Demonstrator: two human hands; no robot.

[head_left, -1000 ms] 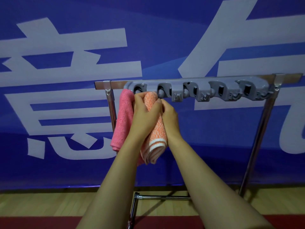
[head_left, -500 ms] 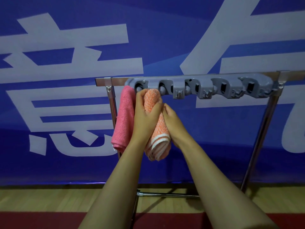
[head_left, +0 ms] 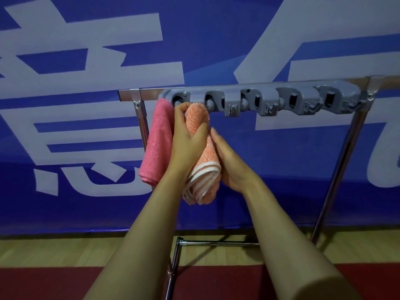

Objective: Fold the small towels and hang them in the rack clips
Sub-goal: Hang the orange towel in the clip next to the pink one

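Note:
A grey strip of rack clips (head_left: 266,100) is fixed along a steel rail at chest height. A folded pink towel (head_left: 159,141) hangs from the leftmost clip. Just to its right, my left hand (head_left: 187,137) grips a folded orange towel with white stripes (head_left: 205,167) near its top, which sits right below the second clip. My right hand (head_left: 229,163) lies along the orange towel's right side with fingers nearly straight, touching it. The clip behind my left hand's knuckles is partly hidden.
The steel rack's legs (head_left: 342,169) and lower crossbar (head_left: 218,243) stand on a wooden floor in front of a blue banner with white characters (head_left: 86,61). Three clips to the right hold nothing. A red mat edge (head_left: 43,282) lies near my feet.
My right hand has slid down the orange towel's right side, away from the clip. My left hand keeps its grip near the top. The camera has tilted a little upward.

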